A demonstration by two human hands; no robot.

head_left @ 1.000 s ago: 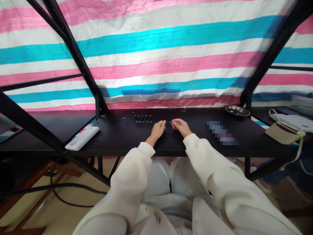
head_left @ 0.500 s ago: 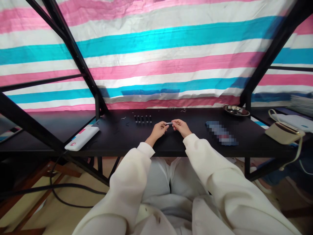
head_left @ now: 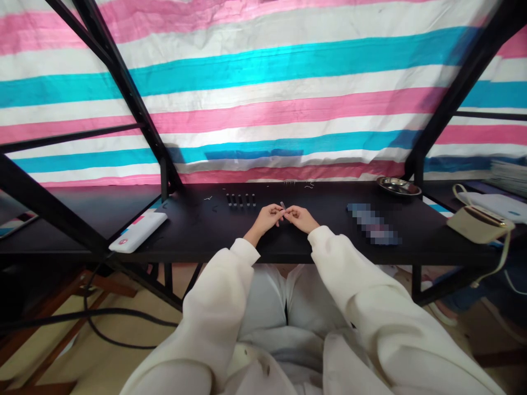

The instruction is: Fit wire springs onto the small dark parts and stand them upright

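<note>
Over the middle of the black table [head_left: 197,236], my left hand [head_left: 268,217] and my right hand [head_left: 303,219] meet with fingers closed around one small slim tube [head_left: 282,205]. Its greyish end points up and away between the fingertips; the lower part is hidden by them. Left of my hands, several similar tubes [head_left: 240,201], black with pale lower ends, stand in a row. Their exact kind is too small to make out.
At the right stand a shiny metal dish [head_left: 398,187], a pixelated blue item [head_left: 374,224] and a cream bag [head_left: 480,224]. A white device [head_left: 139,232] lies at the left. Small white scraps [head_left: 309,185] dot the back edge. Black metal posts [head_left: 144,118] frame a striped sheet [head_left: 280,109].
The tube has turned from lying level between my hands to pointing upward and away. My right hand has moved left, so the fingertips of both hands now come together.
</note>
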